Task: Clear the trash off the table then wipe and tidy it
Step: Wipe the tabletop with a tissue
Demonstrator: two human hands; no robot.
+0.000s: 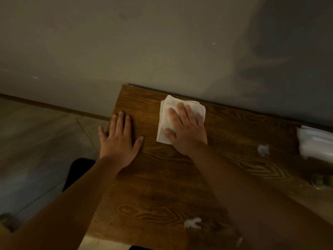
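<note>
- Where the wood-grain counter (162,177) meets the grey wall, the right hand (187,130) lies flat, fingers spread, pressing down on a folded white cloth (166,123); nothing is gripped.
- The left hand (118,141) rests palm-down and open on the counter's left edge, holding nothing.
- Cloth: soft, rectangular, layered, near the back edge.
- Crumpled white scraps: one (263,150) to the right, another (192,222) near the front.
- A blurred white heap (314,141) lies at far right.
- Counter surface: dark brown, with a swirling grain pattern.
</note>
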